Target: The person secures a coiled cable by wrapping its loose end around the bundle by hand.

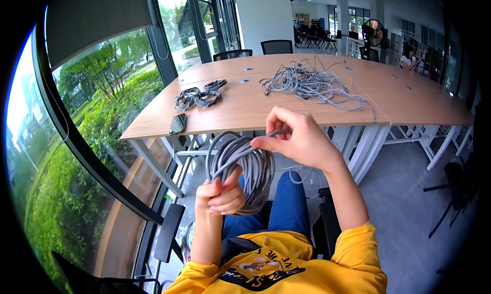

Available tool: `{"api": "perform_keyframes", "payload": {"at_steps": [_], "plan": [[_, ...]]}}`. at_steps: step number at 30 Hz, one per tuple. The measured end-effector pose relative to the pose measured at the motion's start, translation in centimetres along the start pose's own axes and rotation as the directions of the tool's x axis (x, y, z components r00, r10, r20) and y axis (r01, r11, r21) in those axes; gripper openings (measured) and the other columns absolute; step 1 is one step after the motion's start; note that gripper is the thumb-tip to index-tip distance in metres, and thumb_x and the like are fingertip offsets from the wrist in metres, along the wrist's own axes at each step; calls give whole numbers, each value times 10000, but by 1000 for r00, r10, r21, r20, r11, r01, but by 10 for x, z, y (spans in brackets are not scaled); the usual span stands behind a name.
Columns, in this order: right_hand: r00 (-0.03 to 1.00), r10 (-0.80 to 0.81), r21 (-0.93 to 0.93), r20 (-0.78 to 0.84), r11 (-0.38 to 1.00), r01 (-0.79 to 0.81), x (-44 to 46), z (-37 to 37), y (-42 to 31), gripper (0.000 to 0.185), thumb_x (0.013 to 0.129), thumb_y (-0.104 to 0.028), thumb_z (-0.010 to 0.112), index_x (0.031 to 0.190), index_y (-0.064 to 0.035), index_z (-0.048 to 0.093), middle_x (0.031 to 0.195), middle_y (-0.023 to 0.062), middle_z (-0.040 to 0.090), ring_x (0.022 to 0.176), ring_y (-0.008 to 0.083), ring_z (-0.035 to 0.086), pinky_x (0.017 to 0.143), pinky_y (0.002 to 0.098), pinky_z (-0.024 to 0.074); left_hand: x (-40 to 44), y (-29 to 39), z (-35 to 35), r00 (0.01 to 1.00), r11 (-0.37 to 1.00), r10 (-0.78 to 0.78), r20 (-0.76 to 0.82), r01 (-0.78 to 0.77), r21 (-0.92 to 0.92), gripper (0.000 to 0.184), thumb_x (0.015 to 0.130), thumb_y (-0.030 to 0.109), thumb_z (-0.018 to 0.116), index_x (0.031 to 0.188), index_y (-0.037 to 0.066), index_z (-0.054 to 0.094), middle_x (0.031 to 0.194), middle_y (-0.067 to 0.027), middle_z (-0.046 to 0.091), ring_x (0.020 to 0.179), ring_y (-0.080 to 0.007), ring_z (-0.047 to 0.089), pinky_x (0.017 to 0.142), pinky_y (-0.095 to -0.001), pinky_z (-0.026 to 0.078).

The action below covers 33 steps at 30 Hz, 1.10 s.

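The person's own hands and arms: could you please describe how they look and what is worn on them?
The left hand and the right hand are ungloved, with no jewellery or watch visible. Both forearms are bare. The left sleeve and right sleeve are yellow, with no marking visible.

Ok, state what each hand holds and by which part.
A grey cable coil: the left hand grips its lower left side; the right hand pinches a strand at the upper right.
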State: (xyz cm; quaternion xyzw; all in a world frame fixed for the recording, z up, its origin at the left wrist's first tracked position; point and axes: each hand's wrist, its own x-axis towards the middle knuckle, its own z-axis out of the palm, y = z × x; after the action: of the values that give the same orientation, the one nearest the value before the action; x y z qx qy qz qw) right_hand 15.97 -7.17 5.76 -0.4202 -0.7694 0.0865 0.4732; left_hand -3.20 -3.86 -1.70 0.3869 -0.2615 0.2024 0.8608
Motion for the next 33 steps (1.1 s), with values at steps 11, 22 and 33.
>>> {"api": "perform_keyframes", "payload": {"at_steps": [11,22,33], "plan": [[999,-7,397,35,918,-7,-11,-12,-9,204,706,-65,687,750,-29,491,681,-20,512,607,21,462,533,149,366,-11,-8,-13,985,986,-166,46,167,-10,417,727,405,653,759,60,420,438,79,405,318,-17,341,316,-142,263],[978,-15,255,208,966,-39,-4,-21,0,192,695,-122,694,714,-38,522,785,-7,513,632,38,443,540,167,349,-6,-16,-7,976,974,-170,139,187,-124,264,810,204,560,736,33,374,445,47,404,327,-8,360,326,-137,251],[923,-382,-133,38,914,384,-27,24,-18,796,603,-412,727,1193,8,396,1119,184,490,1036,287,503,879,351,405,-5,-18,-10,973,957,-218,78,228,-178,202,859,135,459,873,-60,407,429,28,376,328,-27,346,333,-173,253]]}}
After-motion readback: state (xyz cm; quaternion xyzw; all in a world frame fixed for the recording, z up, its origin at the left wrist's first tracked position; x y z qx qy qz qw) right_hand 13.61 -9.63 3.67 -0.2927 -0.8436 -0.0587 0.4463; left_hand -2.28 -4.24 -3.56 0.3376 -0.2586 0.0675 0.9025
